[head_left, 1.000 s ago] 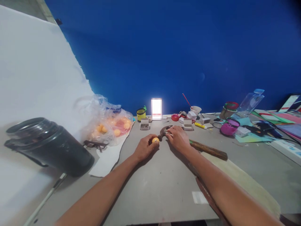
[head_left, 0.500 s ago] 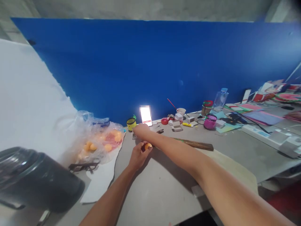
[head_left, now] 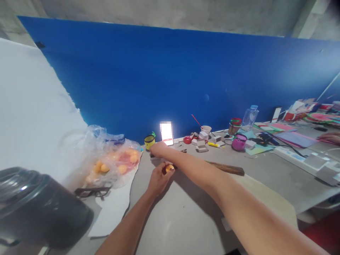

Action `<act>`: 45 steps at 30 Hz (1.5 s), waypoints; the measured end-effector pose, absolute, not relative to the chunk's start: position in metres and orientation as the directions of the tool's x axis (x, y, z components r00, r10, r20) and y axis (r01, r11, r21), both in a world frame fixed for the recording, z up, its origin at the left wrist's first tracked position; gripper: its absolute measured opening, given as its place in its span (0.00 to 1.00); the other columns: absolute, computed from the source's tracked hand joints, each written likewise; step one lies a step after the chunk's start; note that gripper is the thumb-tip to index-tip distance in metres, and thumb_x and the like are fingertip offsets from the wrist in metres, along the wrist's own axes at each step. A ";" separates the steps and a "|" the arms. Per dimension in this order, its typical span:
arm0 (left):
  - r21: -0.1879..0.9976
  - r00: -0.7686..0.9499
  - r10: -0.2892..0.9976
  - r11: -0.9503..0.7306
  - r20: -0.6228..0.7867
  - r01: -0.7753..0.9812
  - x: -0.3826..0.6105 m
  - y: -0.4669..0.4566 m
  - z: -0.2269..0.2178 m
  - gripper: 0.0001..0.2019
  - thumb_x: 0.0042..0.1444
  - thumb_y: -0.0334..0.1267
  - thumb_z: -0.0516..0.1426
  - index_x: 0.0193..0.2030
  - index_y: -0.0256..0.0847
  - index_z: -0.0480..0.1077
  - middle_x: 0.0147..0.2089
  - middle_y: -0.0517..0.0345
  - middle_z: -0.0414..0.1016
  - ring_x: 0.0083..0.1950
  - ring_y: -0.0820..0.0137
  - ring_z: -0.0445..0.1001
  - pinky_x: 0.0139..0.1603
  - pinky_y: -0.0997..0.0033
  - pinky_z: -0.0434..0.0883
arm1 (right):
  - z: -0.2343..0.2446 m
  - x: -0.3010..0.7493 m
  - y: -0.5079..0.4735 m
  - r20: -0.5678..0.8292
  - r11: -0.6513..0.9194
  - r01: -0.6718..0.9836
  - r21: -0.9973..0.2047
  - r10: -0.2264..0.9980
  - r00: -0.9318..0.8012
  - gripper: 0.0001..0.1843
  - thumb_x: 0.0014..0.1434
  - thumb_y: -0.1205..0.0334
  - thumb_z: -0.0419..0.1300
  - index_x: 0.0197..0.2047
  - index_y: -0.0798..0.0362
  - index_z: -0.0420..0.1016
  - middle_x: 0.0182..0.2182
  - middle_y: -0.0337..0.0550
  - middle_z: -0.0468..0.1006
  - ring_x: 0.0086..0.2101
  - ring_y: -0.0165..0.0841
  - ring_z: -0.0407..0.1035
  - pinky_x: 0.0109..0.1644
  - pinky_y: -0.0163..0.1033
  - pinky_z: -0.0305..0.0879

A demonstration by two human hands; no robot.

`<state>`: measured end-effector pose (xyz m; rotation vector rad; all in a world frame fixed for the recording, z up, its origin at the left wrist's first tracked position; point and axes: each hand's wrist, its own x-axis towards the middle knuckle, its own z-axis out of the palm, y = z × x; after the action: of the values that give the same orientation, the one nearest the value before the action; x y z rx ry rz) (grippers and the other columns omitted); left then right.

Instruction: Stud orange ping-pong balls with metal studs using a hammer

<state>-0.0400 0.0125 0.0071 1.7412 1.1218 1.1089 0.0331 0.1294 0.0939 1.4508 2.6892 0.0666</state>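
Note:
My left hand point(head_left: 158, 179) is closed round a small orange ball point(head_left: 169, 168), just above the grey table. Its thumb and fingers press on the ball's sides, and something dark red shows beside it. Crossing over in front, my right hand point(head_left: 159, 149) reaches to the far left, at a small light box point(head_left: 153, 157) next to a yellow cup point(head_left: 149, 142). The right fingers point down and away, so what they do is hidden. Behind this hand a lit phone point(head_left: 167, 134) leans against the blue panel. Under my right forearm lies a wooden stick point(head_left: 230, 168), partly covered.
A clear plastic bag point(head_left: 111, 159) with several orange balls lies left, near glasses point(head_left: 92, 191) and a large dark flask point(head_left: 42, 209). Small boxes point(head_left: 202, 146), a yellow tube point(head_left: 213, 145), a purple cup point(head_left: 239, 141) and a power strip point(head_left: 294, 156) stand right.
The view has tilted and shifted slightly. My left hand keeps hold of the orange ball, and my right hand stays by the small box, with little visible movement.

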 end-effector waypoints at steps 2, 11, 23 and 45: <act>0.907 0.236 0.936 -0.321 0.261 0.272 -0.040 0.012 0.008 0.15 0.55 0.47 0.63 0.44 0.39 0.78 0.37 0.55 0.80 0.36 0.66 0.75 0.38 0.69 0.70 | 0.092 0.034 0.130 -0.056 0.549 0.832 0.084 0.836 -0.546 0.12 0.64 0.64 0.64 0.49 0.56 0.83 0.47 0.58 0.86 0.49 0.48 0.81 0.47 0.45 0.77; 0.896 0.224 0.939 -0.323 0.262 0.305 -0.040 0.011 0.010 0.15 0.56 0.47 0.62 0.44 0.40 0.79 0.39 0.55 0.82 0.40 0.64 0.77 0.43 0.67 0.72 | 0.089 0.036 0.126 -0.034 0.572 0.816 0.082 0.820 -0.571 0.13 0.62 0.65 0.65 0.50 0.56 0.81 0.46 0.56 0.85 0.49 0.47 0.81 0.47 0.43 0.75; 0.912 0.212 0.944 -0.305 0.252 0.275 -0.038 0.011 0.011 0.15 0.53 0.45 0.64 0.44 0.39 0.79 0.35 0.56 0.80 0.36 0.66 0.74 0.40 0.68 0.71 | 0.097 0.082 0.089 0.282 0.536 0.796 -0.283 0.839 -0.465 0.15 0.60 0.72 0.61 0.50 0.57 0.81 0.42 0.47 0.85 0.41 0.36 0.78 0.44 0.35 0.66; 0.902 0.258 0.924 -0.347 0.282 0.258 -0.045 0.016 0.007 0.24 0.53 0.44 0.65 0.56 0.39 0.77 0.46 0.52 0.80 0.43 0.65 0.78 0.45 0.66 0.77 | 0.032 0.168 0.029 -0.112 -0.198 -0.218 -0.956 0.929 -0.353 0.15 0.45 0.67 0.78 0.36 0.57 0.81 0.27 0.44 0.82 0.26 0.27 0.72 0.26 0.30 0.67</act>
<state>-0.0446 0.0158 0.0073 1.7735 1.0849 1.1135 0.1682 0.0294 0.0320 1.6802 2.0854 -2.9971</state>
